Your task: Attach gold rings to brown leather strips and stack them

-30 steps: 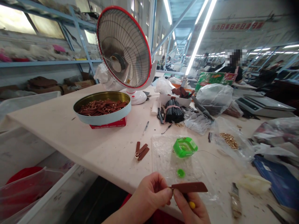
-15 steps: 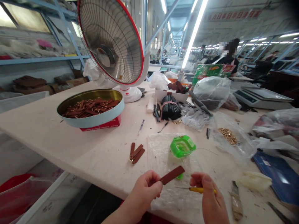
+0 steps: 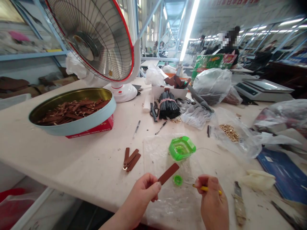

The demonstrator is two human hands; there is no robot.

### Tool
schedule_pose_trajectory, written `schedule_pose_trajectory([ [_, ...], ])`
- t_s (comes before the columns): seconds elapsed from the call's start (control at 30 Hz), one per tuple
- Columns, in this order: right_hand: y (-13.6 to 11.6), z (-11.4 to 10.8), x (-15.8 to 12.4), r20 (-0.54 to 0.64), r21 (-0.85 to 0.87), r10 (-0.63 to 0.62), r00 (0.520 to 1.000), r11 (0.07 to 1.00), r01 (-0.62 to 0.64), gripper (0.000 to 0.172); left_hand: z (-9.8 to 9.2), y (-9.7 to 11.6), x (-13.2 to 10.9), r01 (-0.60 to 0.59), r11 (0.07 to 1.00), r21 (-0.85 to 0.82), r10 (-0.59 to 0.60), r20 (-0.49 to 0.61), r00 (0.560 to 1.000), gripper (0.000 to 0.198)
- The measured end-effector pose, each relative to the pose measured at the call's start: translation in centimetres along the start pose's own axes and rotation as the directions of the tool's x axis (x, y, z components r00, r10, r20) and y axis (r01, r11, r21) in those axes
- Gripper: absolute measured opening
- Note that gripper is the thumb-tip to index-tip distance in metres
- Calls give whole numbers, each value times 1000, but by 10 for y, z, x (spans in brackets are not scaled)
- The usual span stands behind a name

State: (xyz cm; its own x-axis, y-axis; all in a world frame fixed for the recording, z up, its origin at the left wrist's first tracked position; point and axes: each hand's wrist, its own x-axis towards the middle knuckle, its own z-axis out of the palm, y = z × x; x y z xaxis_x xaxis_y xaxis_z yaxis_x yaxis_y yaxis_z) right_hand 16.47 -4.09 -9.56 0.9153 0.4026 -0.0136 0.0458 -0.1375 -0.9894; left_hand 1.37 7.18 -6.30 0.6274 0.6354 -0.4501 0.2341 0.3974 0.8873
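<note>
My left hand (image 3: pixel 146 190) pinches one end of a flat brown strip (image 3: pixel 169 173), which points up and to the right. In my right hand (image 3: pixel 212 196) is a thin tool with a yellow handle (image 3: pixel 206 189); its fine metal tip points left, toward a small green cap (image 3: pixel 177 180) on the clear plastic sheet (image 3: pixel 155 153). Behind the cap stands a green container (image 3: pixel 181 148). Three brown strips (image 3: pixel 131 158) with metal rings lie to the left on the table. Farther left, a round tin (image 3: pixel 96 119) holds several brown strips on a red box.
A heater-like fan (image 3: pixel 122 92) stands behind the tin. Two pens (image 3: pixel 136 127), a bundle of black strips (image 3: pixel 169 107) and a bag of gold pieces (image 3: pixel 229 132) lie beyond. Right are a scale (image 3: pixel 263 92), blue folder (image 3: pixel 283 174), wrapped knife (image 3: pixel 239 204) and scissors (image 3: pixel 285 214).
The view has shifted, moving the table items left. The brown strip is tilted more steeply, and the small green cap shows clearly. Both hands keep their items.
</note>
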Motion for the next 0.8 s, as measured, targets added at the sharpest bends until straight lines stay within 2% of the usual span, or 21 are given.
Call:
schedule_pose_trajectory([
  [0.1, -21, -4, -8, -3, 259, 27, 1000, 966, -25, 46, 4, -2, -2, 30, 1000, -3, -30, 30, 999, 16],
  [0.17, -34, -5, -14, 68, 431, 15, 998, 901, -43, 48, 6, -2, -7, 42, 999, -22, -41, 74, 996, 19],
  [0.27, -45, -6, -24, 162, 548, -21, 987, 833, -72, 45, 7, 1, -19, 40, 997, -66, -32, 117, 993, 24],
  [0.5, -50, 2, -46, 221, 577, -71, 973, 813, -72, 43, 5, 8, -45, 19, 995, -96, -7, 129, 992, 27],
  [0.6, -52, 4, -51, 228, 590, -52, 972, 802, -95, 44, 9, 9, -52, -17, 993, -118, 29, 101, 994, 25],
  [0.7, -56, -3, -50, 194, 616, 5, 981, 778, -126, 44, 11, 10, -57, -59, 994, -93, 67, 84, 994, 20],
  [0.8, -60, -18, -48, 129, 621, -5, 992, 780, -77, 42, 8, 10, -60, -82, 996, -44, 84, 52, 995, 15],
])
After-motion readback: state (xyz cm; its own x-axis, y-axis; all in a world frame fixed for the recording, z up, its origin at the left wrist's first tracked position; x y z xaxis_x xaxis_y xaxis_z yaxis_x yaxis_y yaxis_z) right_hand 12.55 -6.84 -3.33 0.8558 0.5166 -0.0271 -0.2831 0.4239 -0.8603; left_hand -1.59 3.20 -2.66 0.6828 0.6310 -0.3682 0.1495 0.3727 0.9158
